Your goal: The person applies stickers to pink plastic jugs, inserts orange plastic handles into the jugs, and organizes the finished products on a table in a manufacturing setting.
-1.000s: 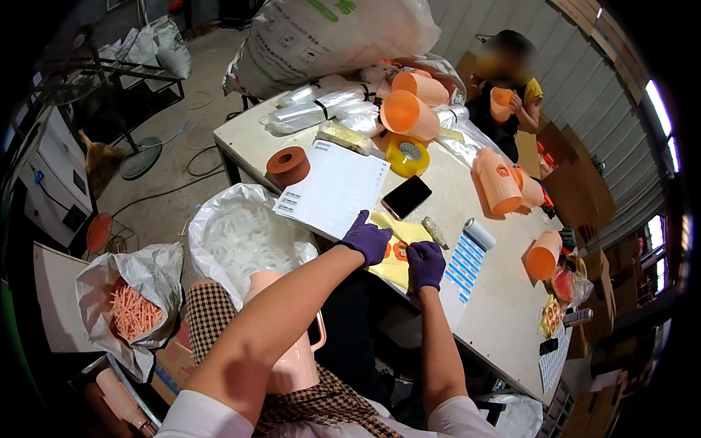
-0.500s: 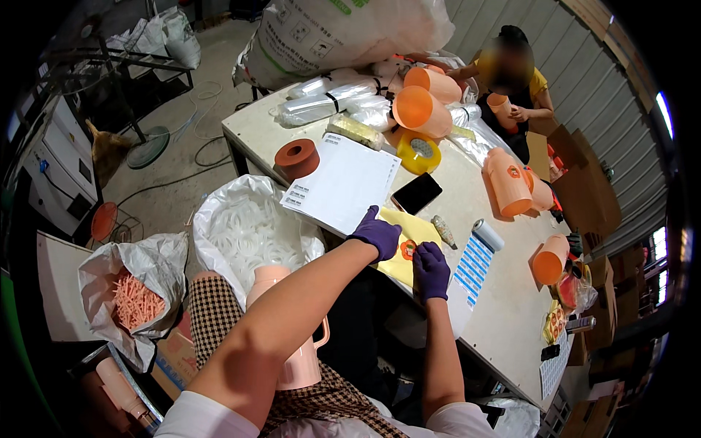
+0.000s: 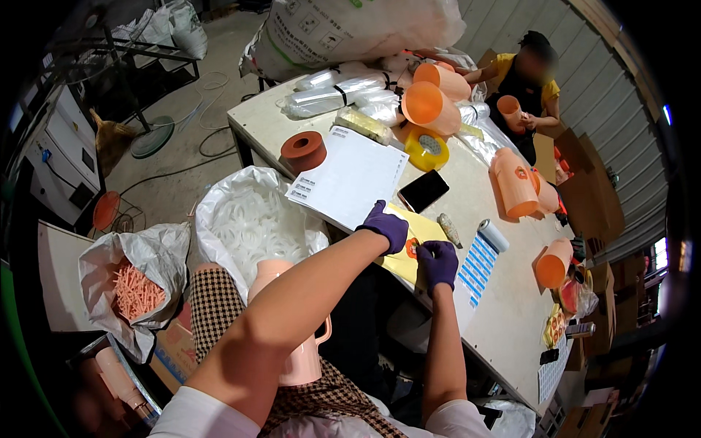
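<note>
My left hand [image 3: 385, 227], in a purple glove, rests on a yellow sticker sheet [image 3: 398, 266] at the table's near edge, two of its fingers spread apart. On the sheet's right side, my right hand [image 3: 438, 263], also gloved in purple, has its fingers pinched at the sheet's edge beside an orange-red sticker [image 3: 412, 248]. The fingertips are partly hidden, so whether the sticker itself is gripped does not show. A peach jug with a handle [image 3: 301, 365] lies across my lap, partly covered by my left forearm.
Around the sheet are white label sheets [image 3: 358, 171], a phone [image 3: 423, 191], brown tape [image 3: 303, 150], yellow tape [image 3: 426, 150] and a blue-and-white label strip [image 3: 478, 270]. Peach jugs [image 3: 515, 182] stand farther right. Sacks of clear rings [image 3: 252, 226] and pink pieces [image 3: 136, 292] sit left. A co-worker [image 3: 522, 95] holds a peach cup.
The view has shifted slightly. My right hand has turned a little, its fingers still at the sticker's right side. My left hand stays on the sheet.
</note>
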`<state>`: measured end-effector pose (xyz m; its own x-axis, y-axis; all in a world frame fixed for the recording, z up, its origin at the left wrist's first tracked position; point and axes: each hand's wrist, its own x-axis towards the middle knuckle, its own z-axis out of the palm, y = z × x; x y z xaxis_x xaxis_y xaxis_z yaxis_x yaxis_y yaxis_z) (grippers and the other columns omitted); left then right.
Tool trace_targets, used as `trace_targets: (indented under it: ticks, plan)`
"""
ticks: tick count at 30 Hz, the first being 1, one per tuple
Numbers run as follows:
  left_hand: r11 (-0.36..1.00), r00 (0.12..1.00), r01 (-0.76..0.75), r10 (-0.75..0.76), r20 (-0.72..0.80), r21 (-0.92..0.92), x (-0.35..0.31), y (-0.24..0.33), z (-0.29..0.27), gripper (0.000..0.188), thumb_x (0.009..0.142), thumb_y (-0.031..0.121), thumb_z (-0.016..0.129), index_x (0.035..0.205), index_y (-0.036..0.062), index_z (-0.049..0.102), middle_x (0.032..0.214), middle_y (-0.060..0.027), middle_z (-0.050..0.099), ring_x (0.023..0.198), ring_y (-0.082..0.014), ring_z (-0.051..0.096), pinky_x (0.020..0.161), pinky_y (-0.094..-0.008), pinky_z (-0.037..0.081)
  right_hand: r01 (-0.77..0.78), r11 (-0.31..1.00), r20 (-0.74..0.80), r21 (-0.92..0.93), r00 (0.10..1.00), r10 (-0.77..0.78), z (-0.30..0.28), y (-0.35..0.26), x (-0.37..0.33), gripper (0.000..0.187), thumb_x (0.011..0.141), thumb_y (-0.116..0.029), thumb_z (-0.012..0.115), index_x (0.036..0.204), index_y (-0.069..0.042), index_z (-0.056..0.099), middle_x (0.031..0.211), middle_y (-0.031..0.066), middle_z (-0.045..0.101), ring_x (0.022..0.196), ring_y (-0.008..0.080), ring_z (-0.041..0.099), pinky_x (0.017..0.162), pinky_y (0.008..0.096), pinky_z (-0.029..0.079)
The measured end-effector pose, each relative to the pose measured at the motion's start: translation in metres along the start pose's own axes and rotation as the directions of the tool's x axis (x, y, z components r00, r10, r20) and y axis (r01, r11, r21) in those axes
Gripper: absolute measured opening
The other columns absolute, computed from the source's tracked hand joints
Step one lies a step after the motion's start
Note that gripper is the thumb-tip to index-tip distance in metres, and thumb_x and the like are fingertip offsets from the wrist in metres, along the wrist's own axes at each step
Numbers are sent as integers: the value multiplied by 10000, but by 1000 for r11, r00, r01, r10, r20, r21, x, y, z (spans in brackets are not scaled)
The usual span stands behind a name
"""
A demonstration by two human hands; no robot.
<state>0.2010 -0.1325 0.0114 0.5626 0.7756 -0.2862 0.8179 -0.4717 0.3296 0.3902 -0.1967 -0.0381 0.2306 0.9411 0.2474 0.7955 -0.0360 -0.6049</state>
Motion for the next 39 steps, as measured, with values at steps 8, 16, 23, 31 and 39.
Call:
trace_targets:
  ticks: [8,16,23,31,39]
  plan:
    - [992,995,-85,88,35,-94,0,-20,-8,588,824,221,627,1392,110,529,1243,-141,679,1214,-301,609,1194,-548,137,277,821,-197,499,959,-203,-66,-84,-111,153,830,68,638,952,-24,629,1023,106,641,992,212,612,893,351,480]
    - [665,679,-567,44,-733,-486,-138,-59,-75,642,731,-45,428,1362,18,527,1390,-111,560,1178,-229,612,991,-282,448,-610,549,749,572,661,-46,-11,-152,-161,102,887,-57,688,973,-5,675,832,16,636,745,79,588,673,227,481]
    - [364,727,-428,-405,-554,-827,-266,-97,12,694,751,-62,433,1444,-29,418,1333,-154,590,1231,-163,557,947,-238,442,-723,471,850,506,511,-128,19,-185,-169,120,927,-67,687,995,31,674,795,46,658,672,92,597,633,235,486]
    - [156,705,-372,-593,-388,-915,-323,-107,93,616,853,-78,441,1464,-13,407,1346,-111,584,881,-36,517,761,-177,418,-686,607,880,401,472,-48,25,-178,-167,148,922,-111,721,980,21,688,743,32,659,616,79,584,566,225,470]
    - [385,678,-304,-555,-482,-871,-310,-125,112,557,909,-10,517,1460,10,434,1371,-108,578,984,-83,565,840,-219,447,-505,744,796,437,602,-59,28,-188,-185,150,892,-115,740,955,10,685,703,17,650,589,59,578,556,225,471]
